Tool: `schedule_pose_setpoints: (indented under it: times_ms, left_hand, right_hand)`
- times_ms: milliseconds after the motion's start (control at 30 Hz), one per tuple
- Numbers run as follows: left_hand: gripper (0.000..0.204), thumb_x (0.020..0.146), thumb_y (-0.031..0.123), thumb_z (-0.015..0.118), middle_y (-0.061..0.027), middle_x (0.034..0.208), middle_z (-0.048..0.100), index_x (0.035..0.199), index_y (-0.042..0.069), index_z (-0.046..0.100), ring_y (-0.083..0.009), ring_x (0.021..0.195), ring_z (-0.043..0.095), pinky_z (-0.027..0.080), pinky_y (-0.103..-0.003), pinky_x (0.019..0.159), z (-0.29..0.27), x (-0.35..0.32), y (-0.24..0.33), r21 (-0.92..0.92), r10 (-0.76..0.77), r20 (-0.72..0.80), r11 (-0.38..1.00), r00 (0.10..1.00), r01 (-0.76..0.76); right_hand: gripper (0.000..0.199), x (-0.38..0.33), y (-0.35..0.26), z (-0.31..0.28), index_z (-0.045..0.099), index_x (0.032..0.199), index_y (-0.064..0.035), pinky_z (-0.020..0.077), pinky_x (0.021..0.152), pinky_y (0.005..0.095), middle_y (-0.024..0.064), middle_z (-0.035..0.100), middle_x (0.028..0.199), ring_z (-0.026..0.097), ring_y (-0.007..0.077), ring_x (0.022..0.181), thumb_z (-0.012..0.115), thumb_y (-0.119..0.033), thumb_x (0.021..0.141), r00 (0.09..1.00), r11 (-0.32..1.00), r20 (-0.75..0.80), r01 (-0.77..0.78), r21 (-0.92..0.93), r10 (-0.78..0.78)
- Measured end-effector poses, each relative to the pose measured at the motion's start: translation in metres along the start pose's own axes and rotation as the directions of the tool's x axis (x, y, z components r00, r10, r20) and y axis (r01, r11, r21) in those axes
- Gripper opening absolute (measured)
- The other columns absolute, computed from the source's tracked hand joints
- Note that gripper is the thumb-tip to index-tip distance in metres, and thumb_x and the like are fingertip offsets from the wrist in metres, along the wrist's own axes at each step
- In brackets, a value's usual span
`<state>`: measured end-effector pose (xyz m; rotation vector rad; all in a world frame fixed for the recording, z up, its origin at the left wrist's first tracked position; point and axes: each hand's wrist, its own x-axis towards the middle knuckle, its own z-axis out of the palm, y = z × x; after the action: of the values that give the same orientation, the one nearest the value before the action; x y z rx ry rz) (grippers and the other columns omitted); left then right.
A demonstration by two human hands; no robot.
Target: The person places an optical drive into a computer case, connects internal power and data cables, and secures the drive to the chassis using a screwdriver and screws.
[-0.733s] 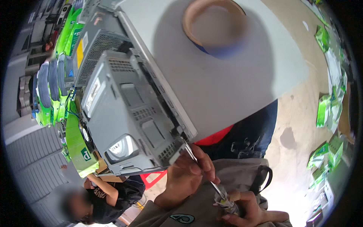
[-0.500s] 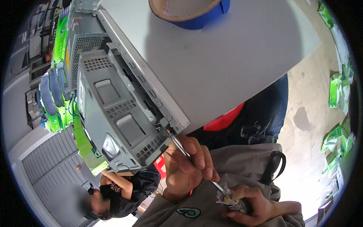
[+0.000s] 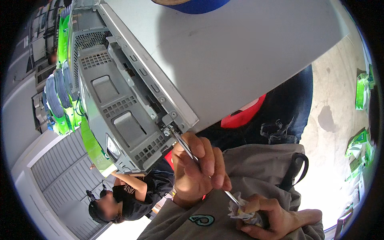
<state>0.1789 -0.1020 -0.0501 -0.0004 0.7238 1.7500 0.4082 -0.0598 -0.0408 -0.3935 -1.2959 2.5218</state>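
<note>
A grey metal computer case (image 3: 120, 116) with a flat light side panel (image 3: 240, 52) fills the upper view. A thin screwdriver (image 3: 182, 142) has its tip at a screw on the case's near corner (image 3: 170, 127). My left hand (image 3: 198, 170) pinches the metal shaft just below the case. My right hand (image 3: 272, 218) grips the handle end, which is wrapped in crumpled pale paper (image 3: 240, 210). Both grey sleeves come in from the lower edge.
A blue tape roll (image 3: 196, 5) lies on the panel at the top edge. Another person in a black shirt (image 3: 128, 192) crouches lower left. Green packages (image 3: 362, 90) lie on the concrete floor at right; green-tagged units (image 3: 60, 104) are stacked at left.
The case and tape roll have shifted up and look larger in the view. The screwdriver tip has stayed at the case's corner, with both hands still holding it.
</note>
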Motion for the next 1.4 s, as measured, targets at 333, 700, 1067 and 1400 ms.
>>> schedule_pose_setpoints:
  times_ms: [333,700,1067,1400]
  left_hand:
    - [0.03,0.102,0.024,0.062,-0.0128,0.087,0.061,0.117,-0.001,0.053,-0.0283,0.073,0.067,0.066,-0.048,0.064,-0.002,-0.008,0.001,0.139,0.031,-0.014,0.99,0.999,-0.029]
    - [0.031,0.097,0.021,0.07,-0.0114,0.084,0.06,0.113,0.0,0.055,-0.0266,0.073,0.068,0.064,-0.045,0.061,-0.003,-0.004,-0.006,0.12,0.099,-0.063,0.989,0.993,-0.091]
    - [0.034,0.095,0.021,0.072,-0.0188,0.093,0.071,0.118,-0.001,0.058,-0.033,0.08,0.074,0.066,-0.046,0.069,-0.001,-0.004,0.006,0.229,-0.018,0.005,0.973,1.0,0.016]
    - [0.055,0.097,0.04,0.068,-0.0173,0.101,0.071,0.128,-0.003,0.055,-0.027,0.086,0.074,0.066,-0.039,0.072,-0.009,0.001,0.0,0.297,0.05,-0.021,0.954,0.999,-0.042]
  right_hand:
    - [0.05,-0.004,0.013,0.015,0.035,0.138,0.0018,0.0479,0.093,0.0365,0.0234,0.054,0.128,0.061,0.0247,0.106,0.062,-0.002,0.097,0.995,0.863,-0.038,-0.061,0.501,0.093]
    - [0.062,-0.003,-0.014,0.013,0.035,0.142,0.0012,0.0497,0.091,0.0358,0.0181,0.056,0.123,0.061,0.0237,0.105,0.072,-0.011,0.094,0.993,0.885,-0.117,-0.033,-0.464,-0.024]
    - [0.068,0.004,-0.01,0.009,0.033,0.141,-0.0031,0.0538,0.07,0.0381,0.0262,0.064,0.112,0.069,0.0276,0.087,0.075,-0.022,0.091,0.879,0.607,-0.027,-0.307,0.733,0.477]
    - [0.06,0.004,-0.015,0.04,0.032,0.143,-0.0031,0.0519,0.058,0.0278,0.0242,0.064,0.109,0.064,0.019,0.072,0.068,-0.01,0.096,0.922,0.97,-0.311,-0.244,-0.004,0.231]
